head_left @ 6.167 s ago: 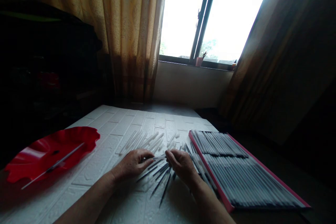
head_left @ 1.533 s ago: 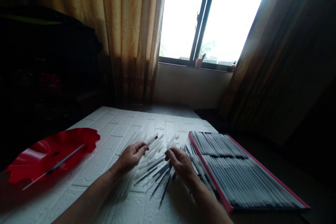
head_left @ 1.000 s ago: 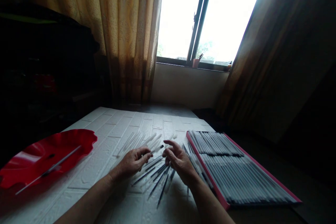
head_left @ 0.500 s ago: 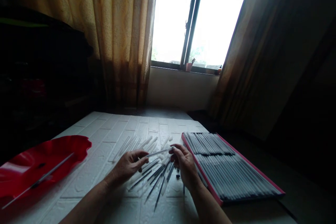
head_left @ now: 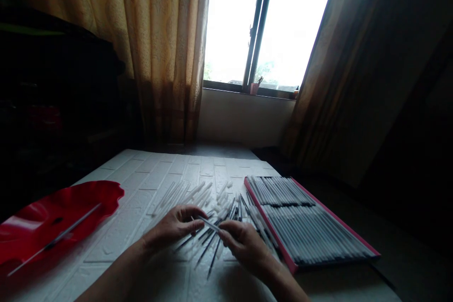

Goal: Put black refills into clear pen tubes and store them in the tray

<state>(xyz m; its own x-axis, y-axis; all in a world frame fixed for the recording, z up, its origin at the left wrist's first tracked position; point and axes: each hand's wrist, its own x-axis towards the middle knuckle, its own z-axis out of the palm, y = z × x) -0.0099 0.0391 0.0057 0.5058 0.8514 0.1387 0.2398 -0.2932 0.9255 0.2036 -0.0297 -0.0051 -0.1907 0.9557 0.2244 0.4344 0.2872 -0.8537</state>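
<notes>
Over the middle of the table, my left hand point(head_left: 175, 224) and my right hand point(head_left: 245, 243) are both closed on a slim pale pen barrel point(head_left: 209, 223). It slants down to the right between the fingertips. Below it lie loose dark pen refills point(head_left: 213, 255), fanned out. Beyond my left hand, several clear tubes point(head_left: 170, 196) rest on the table, with small pale pieces point(head_left: 222, 200) near them. A pink-edged box point(head_left: 290, 264), filled with two rows of slim pens point(head_left: 318, 233), is close to my right hand.
On the left lies a red wavy-rimmed dish point(head_left: 106, 193) with a long thin pen-like stick point(head_left: 71, 231) across it. The table point(head_left: 141, 167) has a white brick pattern. Past it are a window point(head_left: 233, 28), curtains point(head_left: 166, 56) and a small cup point(head_left: 254, 88) on the sill.
Both hands have come lower and nearer each other, and the barrel now tilts down to the right. My right hand has moved toward me, uncovering more dark refills beside the box.
</notes>
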